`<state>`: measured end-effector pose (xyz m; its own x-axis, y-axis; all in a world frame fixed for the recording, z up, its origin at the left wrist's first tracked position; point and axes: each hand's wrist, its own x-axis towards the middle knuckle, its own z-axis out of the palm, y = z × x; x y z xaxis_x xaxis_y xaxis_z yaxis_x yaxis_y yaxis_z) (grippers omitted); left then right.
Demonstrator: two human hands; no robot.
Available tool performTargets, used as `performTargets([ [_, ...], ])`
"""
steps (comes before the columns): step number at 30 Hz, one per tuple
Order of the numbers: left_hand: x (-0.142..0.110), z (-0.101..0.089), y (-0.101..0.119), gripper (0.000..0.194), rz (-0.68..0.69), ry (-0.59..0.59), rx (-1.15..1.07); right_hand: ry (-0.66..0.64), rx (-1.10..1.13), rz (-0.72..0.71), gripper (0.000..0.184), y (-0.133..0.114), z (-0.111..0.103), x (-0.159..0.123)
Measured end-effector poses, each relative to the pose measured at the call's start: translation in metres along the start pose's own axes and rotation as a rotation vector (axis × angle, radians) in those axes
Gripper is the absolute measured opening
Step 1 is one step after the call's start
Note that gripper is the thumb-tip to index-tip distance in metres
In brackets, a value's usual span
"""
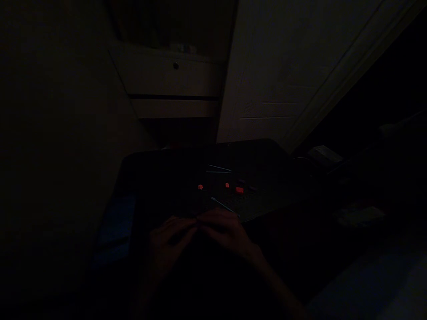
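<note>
At the table (pixel 253 155), left hand (pixel 170 235) and right hand (pixel 224 224) fingertip-close, opening and grip indiscernible.

No text, label, brand, number or sign can be read; the scene is too dark.
</note>
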<state>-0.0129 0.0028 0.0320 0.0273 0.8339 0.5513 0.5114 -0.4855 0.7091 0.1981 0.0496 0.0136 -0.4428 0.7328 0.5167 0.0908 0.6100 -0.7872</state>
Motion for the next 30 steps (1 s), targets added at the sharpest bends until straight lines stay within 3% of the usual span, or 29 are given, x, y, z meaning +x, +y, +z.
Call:
performTargets([
  [10, -0.003, 0.000, 0.003, 0.011, -0.075, 0.010, -0.044, 0.094, -0.003, -0.047, 0.022, -0.022, -0.002, 0.002],
  [24, 0.002, -0.003, 0.012, 0.003, -0.032, -0.003, -0.096, 0.117, -0.081, -0.095, 0.014, -0.038, -0.003, 0.004],
  [30, -0.002, 0.002, 0.004, 0.007, -0.044, 0.009, -0.032, 0.109, -0.168, -0.051, 0.015, -0.022, -0.011, -0.001],
])
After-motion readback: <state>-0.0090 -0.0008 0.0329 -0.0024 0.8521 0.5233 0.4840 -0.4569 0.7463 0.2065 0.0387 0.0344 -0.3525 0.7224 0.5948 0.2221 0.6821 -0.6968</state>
